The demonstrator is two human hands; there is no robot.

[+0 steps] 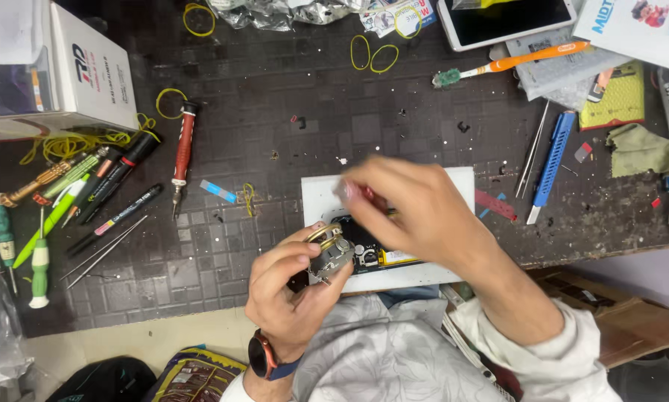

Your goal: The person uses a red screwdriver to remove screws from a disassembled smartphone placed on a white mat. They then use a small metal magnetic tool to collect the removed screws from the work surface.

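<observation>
My left hand (288,286) grips a small round metal part (330,251) with a brass-coloured ring, held just above the near edge of the bench. My right hand (413,212) hovers blurred over an opened phone (383,255) that lies on a white pad (316,197). The fingers of that hand are pinched together on what looks like a thin red-tipped tool (372,197); the blur hides its shape. The phone shows dark inner boards and a yellow strip, and the right hand hides most of it.
Screwdrivers and pens (89,186) lie at the left beside a white box (74,71). Yellow rubber bands (372,53), a toothbrush (513,63), tweezers (532,149), a blue tool (550,164), a white tablet (506,18) and a green cloth (640,149) sit farther back and right.
</observation>
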